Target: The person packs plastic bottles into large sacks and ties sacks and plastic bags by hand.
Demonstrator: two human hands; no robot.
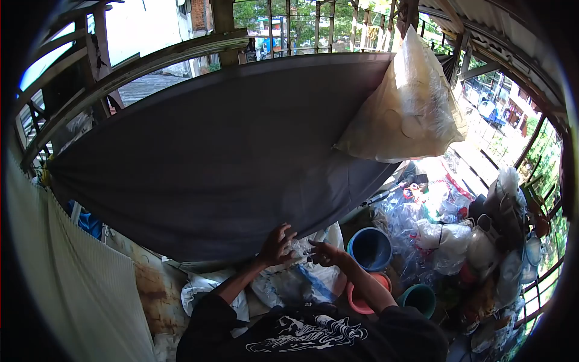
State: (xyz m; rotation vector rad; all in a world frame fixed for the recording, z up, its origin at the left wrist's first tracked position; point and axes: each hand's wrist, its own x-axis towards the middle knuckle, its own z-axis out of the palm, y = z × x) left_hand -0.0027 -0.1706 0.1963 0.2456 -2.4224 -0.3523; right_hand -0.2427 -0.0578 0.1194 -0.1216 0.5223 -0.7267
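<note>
Clear plastic (299, 247), partly hidden, lies between the two hands, just below the lower edge of a dark cloth. Left hand (277, 246): open, fingers spread. Right hand (325, 253): fingers part-curled towards the plastic; cannot tell whether it grips. Both sit close together, presumably so one can steady while the other works. Clock positions from the hands: white sacking (289, 285) at 6, beneath them; blue bucket (370, 264) at 3, red bucket (357, 303) and green bucket (429, 295) at 4, likely grouped for reach; heaped plastic (446, 236) at 3, beyond. Dark cloth (211, 157) stretches across 10 to 12, possibly as a screen; bulging translucent bag (410, 114) at 1, apparently hung off the floor.
</note>
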